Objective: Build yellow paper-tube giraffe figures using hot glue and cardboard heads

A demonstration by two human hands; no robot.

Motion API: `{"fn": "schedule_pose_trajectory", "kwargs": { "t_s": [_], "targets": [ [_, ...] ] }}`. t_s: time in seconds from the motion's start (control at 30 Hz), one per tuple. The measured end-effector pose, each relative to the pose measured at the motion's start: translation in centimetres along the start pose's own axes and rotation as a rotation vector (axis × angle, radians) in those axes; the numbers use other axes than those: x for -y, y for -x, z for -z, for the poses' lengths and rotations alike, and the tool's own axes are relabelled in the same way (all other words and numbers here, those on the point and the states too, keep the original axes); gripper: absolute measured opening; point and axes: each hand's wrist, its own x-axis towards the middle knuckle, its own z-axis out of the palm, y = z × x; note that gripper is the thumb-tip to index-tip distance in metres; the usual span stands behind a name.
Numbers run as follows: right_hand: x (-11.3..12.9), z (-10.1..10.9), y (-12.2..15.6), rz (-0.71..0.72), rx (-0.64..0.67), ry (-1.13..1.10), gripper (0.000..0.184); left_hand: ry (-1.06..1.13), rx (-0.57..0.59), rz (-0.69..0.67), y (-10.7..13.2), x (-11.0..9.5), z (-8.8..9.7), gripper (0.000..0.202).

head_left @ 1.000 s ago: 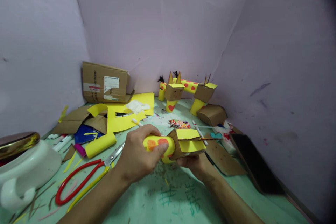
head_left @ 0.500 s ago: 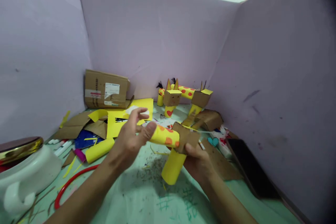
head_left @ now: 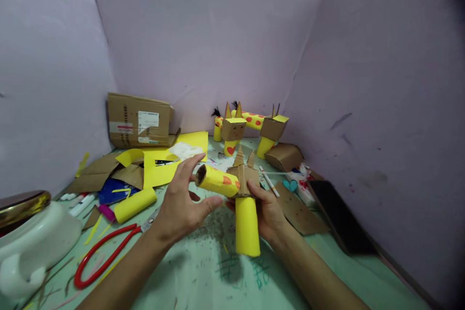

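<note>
A cardboard-and-paper animal figure [head_left: 247, 225] is held above the table, with a brown cardboard head, two pointed ears and a plain yellow tube below. A second yellow tube with orange spots [head_left: 218, 180] sticks out to the left, its hollow end showing. My right hand [head_left: 269, 210] grips the figure at the head, its thumb on the cardboard and its other fingers partly hidden behind. My left hand [head_left: 187, 203] is open beside the spotted tube, thumb and fingers apart. Red-handled scissors [head_left: 105, 252] lie partly behind my left forearm.
Two similar figures, one with a heart [head_left: 234, 135] and another [head_left: 273, 131], stand at the back. A cardboard box [head_left: 140, 121], yellow paper [head_left: 198, 140] and a yellow roll [head_left: 136, 205] lie left. A white pot [head_left: 43, 242] stands far left; a phone [head_left: 341, 218] lies right.
The held figure has turned, so its yellow lower tube hangs straighter and the spotted tube's hollow end faces me. My left hand has opened away from that tube. More of the scissors shows.
</note>
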Motion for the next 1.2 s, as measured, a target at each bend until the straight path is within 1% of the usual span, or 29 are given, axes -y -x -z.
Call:
{"fn": "schedule_pose_trajectory", "kwargs": {
  "t_s": [0.07, 0.13, 0.2, 0.27, 0.37, 0.43, 0.5, 0.57, 0.67, 0.73, 0.8, 0.87, 0.93, 1.07, 1.2],
  "targets": [
    [-0.3, 0.0, 0.1, -0.017, 0.013, 0.021, 0.025, -0.159, 0.010, -0.127, 0.0, 0.0, 0.2, 0.069],
    [-0.7, 0.0, 0.2, -0.033, 0.042, 0.044, 0.027, -0.246, 0.017, -0.243, 0.0, 0.0, 0.4, 0.063],
    [-1.0, 0.1, 0.1, -0.057, 0.077, 0.078, 0.030, -0.273, 0.021, -0.297, 0.0, 0.1, 0.6, 0.053],
    [-1.3, 0.3, 0.1, -0.053, 0.113, 0.111, 0.032, -0.264, 0.033, -0.299, 0.0, 0.2, 0.6, 0.043],
    [-1.6, 0.4, 0.2, 0.037, 0.180, 0.138, 0.035, -0.257, 0.051, -0.317, 0.0, 0.3, 0.6, 0.030],
    [-1.6, 0.3, 0.4, 0.112, 0.243, 0.158, 0.038, -0.252, 0.040, -0.375, 0.1, 0.2, 0.6, 0.026],
    [-1.5, 0.1, 0.6, 0.183, 0.306, 0.189, 0.040, -0.245, 0.031, -0.446, 0.2, 0.1, 0.8, 0.029],
    [-1.2, -0.1, 0.7, 0.264, 0.359, 0.234, 0.043, -0.245, 0.054, -0.486, 0.2, 0.0, 1.4, 0.041],
    [-0.6, 0.1, 0.6, 0.399, 0.395, 0.308, 0.045, -0.234, 0.089, -0.455, -0.1, -0.2, 2.6, 0.066],
    [-0.2, 0.4, 0.4, 0.463, 0.372, 0.345, 0.046, -0.220, 0.087, -0.404, -0.3, -0.1, 3.1, 0.073],
    [0.2, 0.9, 0.1, 0.498, 0.319, 0.367, 0.050, -0.234, 0.085, -0.376, -0.4, 0.1, 3.2, 0.071],
    [0.4, 1.2, -0.1, 0.518, 0.274, 0.383, 0.055, -0.281, 0.091, -0.370, -0.4, 0.4, 2.9, 0.066],
    [0.4, 1.3, -0.1, 0.521, 0.275, 0.411, 0.060, -0.306, 0.090, -0.358, -0.4, 0.6, 2.4, 0.062],
    [0.2, 1.0, 0.3, 0.498, 0.295, 0.466, 0.067, -0.259, 0.088, -0.293, -0.4, 0.6, 1.8, 0.057],
    [0.1, 0.7, 0.6, 0.475, 0.294, 0.543, 0.063, -0.262, 0.107, -0.252, -0.4, 0.4, 1.4, 0.043]
  ]
}}
